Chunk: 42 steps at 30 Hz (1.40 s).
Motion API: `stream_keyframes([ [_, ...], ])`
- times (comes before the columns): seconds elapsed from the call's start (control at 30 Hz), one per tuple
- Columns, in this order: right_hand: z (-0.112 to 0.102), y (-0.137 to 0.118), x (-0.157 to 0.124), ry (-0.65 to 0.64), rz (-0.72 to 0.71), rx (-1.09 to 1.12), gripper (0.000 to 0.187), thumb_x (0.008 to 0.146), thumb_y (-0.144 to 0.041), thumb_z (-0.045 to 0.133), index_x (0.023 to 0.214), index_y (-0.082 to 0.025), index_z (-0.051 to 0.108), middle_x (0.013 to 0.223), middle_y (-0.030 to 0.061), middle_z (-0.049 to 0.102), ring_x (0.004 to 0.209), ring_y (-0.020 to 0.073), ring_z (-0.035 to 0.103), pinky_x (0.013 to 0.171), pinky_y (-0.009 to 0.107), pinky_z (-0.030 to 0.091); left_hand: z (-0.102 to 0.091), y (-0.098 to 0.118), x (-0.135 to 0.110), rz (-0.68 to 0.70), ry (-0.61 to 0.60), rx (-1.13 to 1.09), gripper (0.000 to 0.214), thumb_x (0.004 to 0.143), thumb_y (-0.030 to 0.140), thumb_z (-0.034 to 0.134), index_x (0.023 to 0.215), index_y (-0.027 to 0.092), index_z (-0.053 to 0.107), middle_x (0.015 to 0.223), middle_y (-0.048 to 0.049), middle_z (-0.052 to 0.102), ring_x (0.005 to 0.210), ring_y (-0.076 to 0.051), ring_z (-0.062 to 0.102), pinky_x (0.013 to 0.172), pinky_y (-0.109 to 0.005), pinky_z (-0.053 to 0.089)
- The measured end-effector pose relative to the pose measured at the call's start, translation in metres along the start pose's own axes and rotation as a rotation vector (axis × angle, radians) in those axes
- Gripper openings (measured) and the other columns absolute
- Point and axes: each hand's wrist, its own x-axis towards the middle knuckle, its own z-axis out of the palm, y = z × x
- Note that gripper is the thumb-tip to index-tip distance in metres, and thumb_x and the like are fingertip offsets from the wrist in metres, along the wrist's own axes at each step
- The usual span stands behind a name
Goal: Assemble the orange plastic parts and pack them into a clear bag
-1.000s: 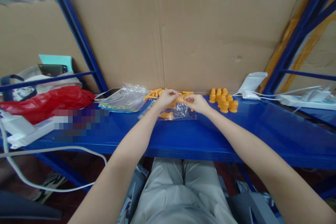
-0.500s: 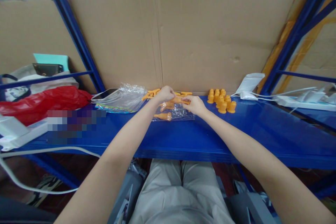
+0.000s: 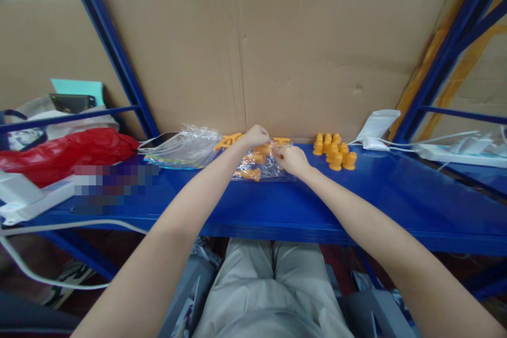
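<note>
My left hand [image 3: 257, 136] is closed above a clear plastic bag [image 3: 273, 170] at the back middle of the blue shelf. Its fingertips point down and right, and what they grip is hidden. Fingers curled at the bag's right side, my right hand [image 3: 292, 159] pinches the clear plastic. Orange plastic pieces [image 3: 249, 174] lie in or under the bag; the crinkled film makes it hard to tell which. Branched orange parts [image 3: 228, 141] lie behind my left forearm. To the right stands a group of several small orange bell-shaped pieces [image 3: 336, 160].
On the left are a stack of clear plastic bags [image 3: 186, 150], a red plastic bag [image 3: 79, 150] and a white power strip [image 3: 35, 200]. A white packet [image 3: 376, 129] with cables sits at the right back. Cardboard [image 3: 317, 47] closes off the rear, between blue posts [image 3: 119, 53].
My left hand has shifted slightly right and turned knuckles-up. The right hand has rolled over a little at the bag, and the plastic between them has moved. The bell-shaped pieces stay put.
</note>
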Motion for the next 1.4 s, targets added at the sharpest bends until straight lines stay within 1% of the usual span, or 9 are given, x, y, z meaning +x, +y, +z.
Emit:
stream_keyframes([
  [0.17, 0.001, 0.004, 0.004, 0.035, -0.054, 0.031, 0.025, 0.095, -0.02, 0.051, 0.096, -0.018, 0.076, 0.11, 0.0135, 0.075, 0.106, 0.026, 0.068, 0.086, 0.031, 0.049, 0.002, -0.001, 0.001, 0.013, -0.031, -0.019, 0.008, 0.055, 0.012, 0.06, 0.048, 0.014, 0.063, 0.051, 0.0014, 0.053, 0.058, -0.012, 0.048, 0.057, -0.024, 0.04],
  [0.4, 0.006, 0.014, 0.01, -0.066, -0.03, 0.21, 0.024, 0.09, -0.017, 0.053, 0.08, -0.017, 0.074, 0.081, 0.0055, 0.074, 0.078, 0.019, 0.069, 0.071, 0.025, 0.046, 0.01, 0.003, 0.003, 0.031, -0.072, -0.052, 0.008, 0.057, 0.013, 0.065, 0.05, 0.015, 0.064, 0.051, 0.0015, 0.056, 0.059, -0.012, 0.052, 0.058, -0.023, 0.041],
  [0.63, 0.015, 0.009, 0.007, -0.019, 0.042, 0.127, 0.019, 0.088, -0.016, 0.054, 0.083, -0.019, 0.072, 0.095, 0.0119, 0.075, 0.094, 0.0249, 0.07, 0.081, 0.03, 0.05, 0.015, 0.002, 0.002, -0.004, -0.089, -0.113, 0.008, 0.061, 0.01, 0.066, 0.054, 0.014, 0.067, 0.055, 0.0002, 0.061, 0.062, -0.014, 0.058, 0.065, -0.026, 0.048],
  [0.87, 0.039, 0.026, 0.022, 0.076, -0.282, 0.4, 0.042, 0.071, -0.001, 0.054, 0.107, -0.013, 0.069, 0.118, 0.015, 0.07, 0.114, 0.0259, 0.063, 0.1, 0.041, 0.047, 0.017, -0.003, -0.004, 0.041, -0.028, -0.169, 0.007, 0.066, 0.011, 0.067, 0.059, 0.013, 0.067, 0.058, -0.0006, 0.064, 0.061, -0.012, 0.057, 0.064, -0.023, 0.048],
  [1.0, 0.038, 0.029, 0.017, 0.092, -0.372, 0.29, 0.046, 0.074, 0.0, 0.051, 0.116, -0.013, 0.064, 0.127, 0.0179, 0.064, 0.125, 0.0271, 0.055, 0.106, 0.046, 0.042, 0.018, -0.007, -0.003, 0.079, -0.016, -0.193, 0.005, 0.065, 0.011, 0.067, 0.06, 0.013, 0.068, 0.059, -0.0001, 0.064, 0.063, -0.012, 0.057, 0.065, -0.023, 0.048],
  [1.1, 0.028, 0.02, 0.008, 0.089, -0.213, 0.123, 0.04, 0.079, -0.004, 0.053, 0.118, -0.01, 0.062, 0.13, 0.0224, 0.061, 0.125, 0.0298, 0.055, 0.103, 0.045, 0.045, 0.019, -0.008, 0.0, 0.069, 0.007, -0.197, 0.004, 0.065, 0.012, 0.067, 0.061, 0.013, 0.068, 0.061, -0.0004, 0.065, 0.065, -0.013, 0.058, 0.068, -0.025, 0.049],
  [1.2, 0.022, 0.01, 0.004, 0.038, -0.01, 0.125, 0.027, 0.083, -0.009, 0.056, 0.108, -0.013, 0.067, 0.113, 0.0201, 0.07, 0.11, 0.0293, 0.065, 0.092, 0.037, 0.051, 0.02, -0.009, 0.001, 0.044, 0.019, -0.204, 0.005, 0.066, 0.013, 0.066, 0.062, 0.013, 0.068, 0.062, -0.0007, 0.065, 0.065, -0.013, 0.058, 0.069, -0.025, 0.05],
  [1.3, 0.022, 0.003, 0.006, -0.059, 0.117, 0.336, 0.014, 0.083, -0.01, 0.056, 0.081, -0.015, 0.068, 0.085, 0.0128, 0.075, 0.085, 0.0244, 0.072, 0.076, 0.028, 0.054, 0.02, -0.01, 0.001, 0.052, 0.008, -0.219, 0.006, 0.068, 0.014, 0.066, 0.062, 0.013, 0.068, 0.062, -0.0008, 0.065, 0.066, -0.012, 0.058, 0.068, -0.024, 0.049],
  [1.4, 0.022, 0.0, 0.008, -0.11, 0.309, 0.681, 0.023, 0.087, -0.011, 0.05, 0.067, -0.017, 0.059, 0.065, 0.0061, 0.07, 0.053, 0.0155, 0.063, 0.052, 0.024, 0.049, 0.022, -0.01, 0.0, 0.076, 0.008, -0.223, 0.005, 0.067, 0.015, 0.066, 0.062, 0.013, 0.068, 0.061, -0.0005, 0.065, 0.066, -0.012, 0.058, 0.068, -0.024, 0.049],
])
